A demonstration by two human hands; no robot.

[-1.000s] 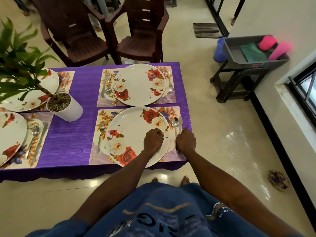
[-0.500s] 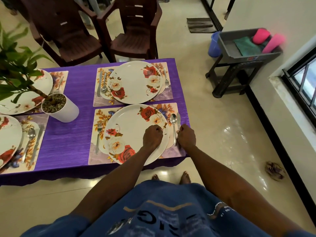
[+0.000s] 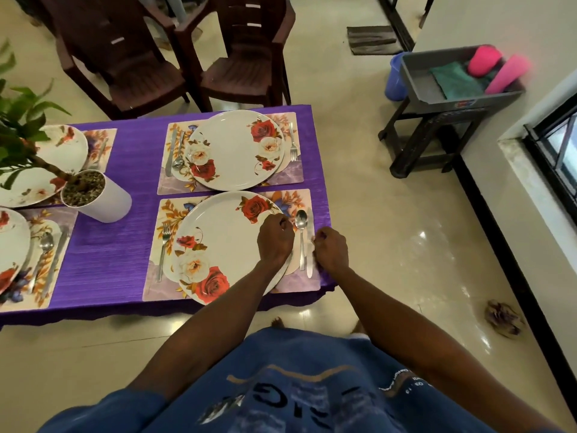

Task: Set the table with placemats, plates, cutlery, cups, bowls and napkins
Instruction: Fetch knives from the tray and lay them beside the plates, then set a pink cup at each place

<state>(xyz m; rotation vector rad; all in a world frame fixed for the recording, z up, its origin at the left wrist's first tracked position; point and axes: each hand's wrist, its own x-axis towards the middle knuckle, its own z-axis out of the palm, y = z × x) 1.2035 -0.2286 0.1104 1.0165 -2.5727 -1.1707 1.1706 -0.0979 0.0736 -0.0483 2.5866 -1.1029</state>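
A floral plate [image 3: 224, 245] lies on the near placemat [image 3: 299, 284] at the purple table's [image 3: 109, 245] right end. A fork [image 3: 164, 248] lies left of it; a spoon [image 3: 301, 223] and a knife [image 3: 309, 270] lie to its right. My left hand [image 3: 274, 242] rests as a curled fist on the plate's right rim and holds nothing that I can see. My right hand [image 3: 331, 251] sits at the placemat's right edge, its curled fingers against the knife's handle. Behind is a second setting with a plate [image 3: 237, 150], fork [image 3: 293, 142] and spoon [image 3: 178, 151].
A white plant pot [image 3: 96, 196] stands mid-table, with two more plate settings at the left edge. Two brown chairs [image 3: 246, 64] stand behind the table. A grey tray [image 3: 418, 79] on a stand at right holds pink cups [image 3: 484, 60] and a green cloth [image 3: 456, 81].
My right hand has slid a little right off the knife, so more of the knife shows. The left hand stays curled on the plate's rim. The camera has shifted slightly.
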